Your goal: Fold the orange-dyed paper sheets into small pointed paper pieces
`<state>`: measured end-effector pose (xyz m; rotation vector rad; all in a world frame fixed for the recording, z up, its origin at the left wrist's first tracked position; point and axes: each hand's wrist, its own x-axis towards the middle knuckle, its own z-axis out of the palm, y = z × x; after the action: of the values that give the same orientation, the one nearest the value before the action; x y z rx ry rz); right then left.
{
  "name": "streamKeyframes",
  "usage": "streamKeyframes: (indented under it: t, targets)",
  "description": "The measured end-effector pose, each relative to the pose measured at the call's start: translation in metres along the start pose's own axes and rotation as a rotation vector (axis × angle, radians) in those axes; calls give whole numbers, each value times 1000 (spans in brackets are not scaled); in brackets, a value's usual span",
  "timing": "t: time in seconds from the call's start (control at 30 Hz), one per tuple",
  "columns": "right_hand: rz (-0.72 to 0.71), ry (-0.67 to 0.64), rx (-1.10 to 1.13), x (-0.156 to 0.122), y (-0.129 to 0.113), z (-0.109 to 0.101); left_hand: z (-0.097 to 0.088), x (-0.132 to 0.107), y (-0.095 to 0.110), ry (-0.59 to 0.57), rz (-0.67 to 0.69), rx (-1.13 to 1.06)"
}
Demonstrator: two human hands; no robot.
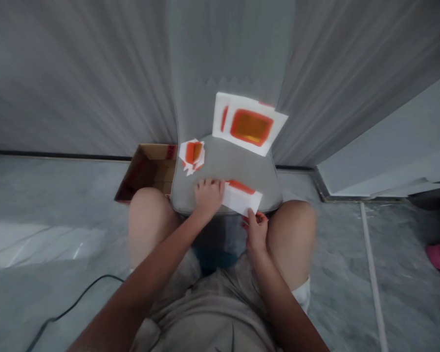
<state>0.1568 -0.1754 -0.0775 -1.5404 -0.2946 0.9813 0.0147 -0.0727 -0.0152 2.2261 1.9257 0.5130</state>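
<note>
I have the left hand (pixel 209 195) open and flat on the grey chair seat (pixel 234 161), its fingers against the folded white paper (pixel 242 198) at six o'clock. The right hand (pixel 256 232) pinches the paper's lower edge. An orange-printed white sheet (pixel 250 124) lies at twelve, a small folded paper wad (pixel 192 155) at eleven, and a cardboard box (pixel 146 171) at ten.

Paper packet (pixel 191 156) on chair seat (pixel 234 161) (cardboard box (pixel 146 168) just left).

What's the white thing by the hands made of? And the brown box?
The white sheet looks like thin paper or light card: matte, with crisp edges and an orange printed band. The brown box looks like cardboard, dull and unglazed with a tan flap, though the picture is too soft to show its ridges.
</note>
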Motion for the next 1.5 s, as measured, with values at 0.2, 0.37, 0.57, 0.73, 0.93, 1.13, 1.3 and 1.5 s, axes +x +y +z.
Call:
streamKeyframes:
  t: [0.2, 0.37, 0.57, 0.73, 0.93, 1.13, 1.3, 1.5]
  targets:
    - [-116, -113, -196, 13, -32, -11, -3, 29, -26, -246, 0, -175]
    - [-99, -455, -467, 59, -79, -23, -3, 34, -46, -318, 198, -335]
    - [-170, -558, -550, 121, -103, 10, 9, 12, -58, -222, 357, -271]
    - [-534, -171, -534, 125, -83, 17, 22, -4, -50, -89, 323, -88]
    - [-1040, -202, -728, 39, -44, -4, 25, -7, -49, -28, 299, -58]
    - [-1258, -428, -997, -1, -10, 11, 34, -5, -52, 126, 304, -99]
    - [-1166, -437, -967, 13, -3, 9, 35, -19, -52, 265, 403, -161]
    - [-1041, -511, -778, 28, -7, -1, 40, -49, -39, 120, 679, -150]
